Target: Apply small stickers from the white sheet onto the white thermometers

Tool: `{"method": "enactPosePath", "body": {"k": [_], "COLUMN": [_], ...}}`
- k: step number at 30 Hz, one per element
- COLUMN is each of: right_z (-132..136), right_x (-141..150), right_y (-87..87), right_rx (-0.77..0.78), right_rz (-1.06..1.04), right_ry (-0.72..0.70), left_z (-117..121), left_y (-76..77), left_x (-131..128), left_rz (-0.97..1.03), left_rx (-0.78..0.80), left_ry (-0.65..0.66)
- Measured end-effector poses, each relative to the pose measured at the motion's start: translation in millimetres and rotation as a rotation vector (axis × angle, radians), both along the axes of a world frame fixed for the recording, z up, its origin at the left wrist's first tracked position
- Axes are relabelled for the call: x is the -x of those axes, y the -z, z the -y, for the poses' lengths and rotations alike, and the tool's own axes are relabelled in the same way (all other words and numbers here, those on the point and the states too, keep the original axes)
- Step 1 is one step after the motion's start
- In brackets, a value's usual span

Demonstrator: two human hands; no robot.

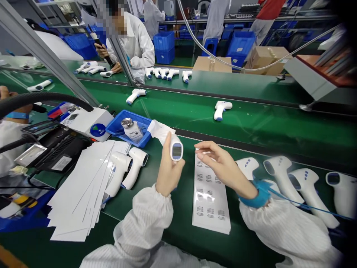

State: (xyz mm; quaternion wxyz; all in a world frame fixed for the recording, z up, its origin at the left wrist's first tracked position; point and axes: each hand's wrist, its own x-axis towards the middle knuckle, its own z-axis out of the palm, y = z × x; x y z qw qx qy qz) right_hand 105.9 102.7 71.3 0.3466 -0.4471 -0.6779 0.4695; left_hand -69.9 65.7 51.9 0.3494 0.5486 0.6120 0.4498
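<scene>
My left hand (169,167) is wrapped around a white infrared thermometer (176,148), whose small dark display faces me. My right hand (219,162), with a blue wrist strap (255,194), reaches over the top end of a white sheet of printed labels (210,203). Its fingers are stretched out, thumb a little apart from them; I see nothing between them. Several more thermometers (305,186) lie to the right of that hand. Two others (135,167) rest on the left beside a fanned stack of white sheets (80,190).
A blue tray (146,139) holds a metal-capped bottle (133,130). Behind it runs a green conveyor belt (178,111) carrying thermometers. A grey-white box device (90,121) and black equipment (55,156) stand left. Across the belt sits a co-worker (136,41); a metal post (119,52) rises there.
</scene>
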Motion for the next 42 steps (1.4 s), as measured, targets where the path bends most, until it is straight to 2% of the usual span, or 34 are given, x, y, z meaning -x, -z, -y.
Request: {"method": "enactPosePath", "body": {"k": [4, 8, 11, 16, 18, 21, 24, 28, 31, 37, 42], "right_z": [16.4, 20.1, 24.1, 37.8, 41.3, 42.7, 43.4, 46.4, 46.1, 41.9, 42.0], "right_x": [7.5, 3.6, -1.1, -3.4, -3.5, -4.2, -6.6, -10.7, -11.3, -6.7, -6.4], "right_y": [-12.5, -16.9, -20.9, -25.8, -25.2, -24.4, -27.9, -37.9, -40.8, -31.3, -31.1], "right_rx": [-0.07, -0.18, -0.24, -0.475, -0.521, -0.493, -0.413, -0.22, -0.099, -0.134, -0.167], "right_rz": [-0.136, -0.142, -0.097, 0.003, 0.044, 0.083, 0.031, -0.141, -0.181, -0.156, -0.143], "right_ry": [0.116, 0.214, 0.215, 0.128, 0.125, 0.181, 0.199, 0.087, 0.026, 0.149, 0.177], "left_z": [22.2, 31.5, 35.0, 37.6, 38.0, 38.4, 38.2, 37.2, 37.1, 39.7, 41.7], "left_y": [-15.8, -20.6, -22.0, -23.2, -23.6, -24.9, -27.4, -29.5, -29.3, -29.7, -31.3], "left_x": [-31.1, -41.3, -42.5, -44.9, -45.6, -46.4, -46.6, -44.3, -43.1, -46.3, -47.0], "left_rz": [0.279, 0.304, 0.274, 0.344, 0.36, 0.399, 0.498, 0.596, 0.619, 0.614, 0.611], "left_rx": [0.042, 0.085, 0.087, 0.152, 0.164, 0.195, 0.267, 0.295, 0.303, 0.333, 0.338], "left_ry": [0.13, 0.176, 0.197, 0.199, 0.195, 0.202, 0.241, 0.277, 0.292, 0.304, 0.311]}}
